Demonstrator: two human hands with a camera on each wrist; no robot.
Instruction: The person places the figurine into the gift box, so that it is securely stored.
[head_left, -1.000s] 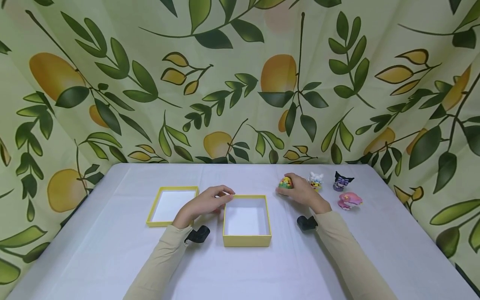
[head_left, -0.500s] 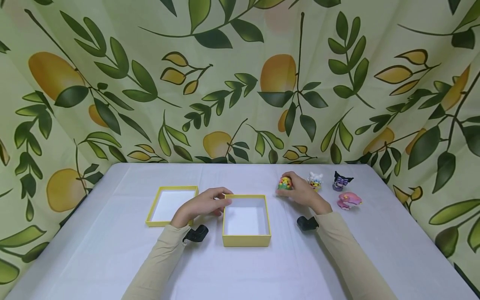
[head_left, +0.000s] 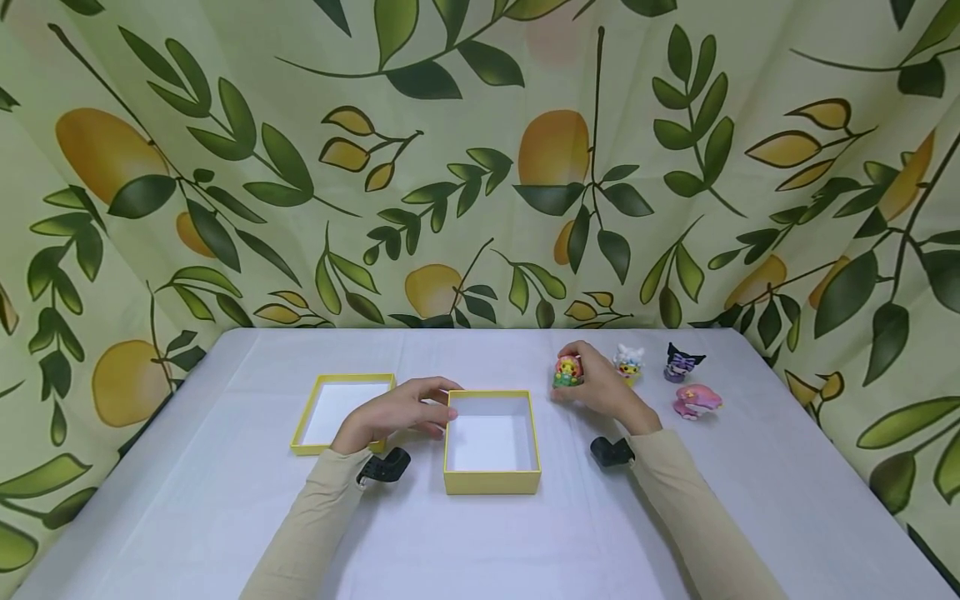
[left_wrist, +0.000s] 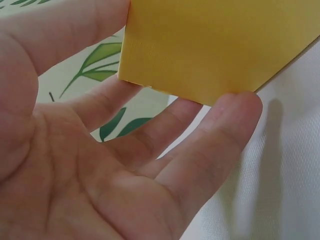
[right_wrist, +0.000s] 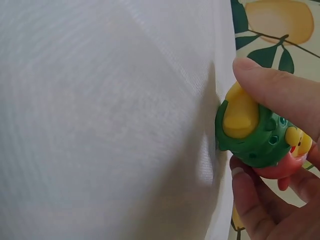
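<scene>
In the head view, my left hand (head_left: 396,412) is beside the left wall of an open yellow box (head_left: 491,483) with a white inside. Its fingers are extended, and fingertips touch the yellow wall (left_wrist: 200,45) in the left wrist view. At the back right of the table, my right hand (head_left: 603,387) holds a small toy figurine (head_left: 568,371) coloured pink, yellow and green. The right wrist view shows the figurine's green and yellow lower part (right_wrist: 245,125) between thumb and fingers, close to the white tablecloth. Part of the figurine is hidden by the fingers.
Right of the right hand stand a white-and-yellow figurine (head_left: 628,360), a black-and-purple figurine (head_left: 683,363) and a pink figurine (head_left: 697,401). A shallow yellow-rimmed lid (head_left: 306,423) lies left of the box. A leaf-patterned curtain (head_left: 450,208) hangs behind the table.
My left hand has shifted slightly left and down, its thumb moving off the box's far-left corner. The right hand and its figurine have shifted very slightly left.
</scene>
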